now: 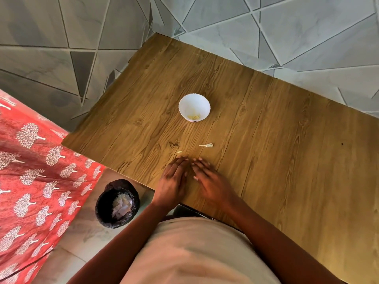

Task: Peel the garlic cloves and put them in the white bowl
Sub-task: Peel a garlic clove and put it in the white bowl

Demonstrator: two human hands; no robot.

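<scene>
Near the front edge of the wooden table [266, 130], both hands are lying palm down, side by side, fingers pointing toward the far edge. The left hand [173, 181] is resting flat with its fingers stretched out and close together, gripping nothing that shows. The right hand [211, 181] is likewise spread flat on the wood, though it is blurring a little, so its fingertips are hard to make out; whether anything is lying hidden beneath either palm cannot be told.

Toward the middle of the table, well apart from the hands, the white bowl [194, 107] is standing upright. A few pale peeled garlic cloves [193, 116] are sitting at its bottom, too small to count surely. Between the bowl and the hands, a small garlic stem [207, 145] is lying on the wood, and a tiny pale scrap [179, 151] is lying just beyond the left fingertips; what it is cannot be told.

Off the table's left front corner, a black-lined bin [117, 203] is standing on the floor, holding whitish crumpled bits. A red cloth with white tree prints [37, 171] is filling the left side, cut off by the picture's edge. The person's beige top [194, 253] is hiding the nearest strip of the table.
</scene>
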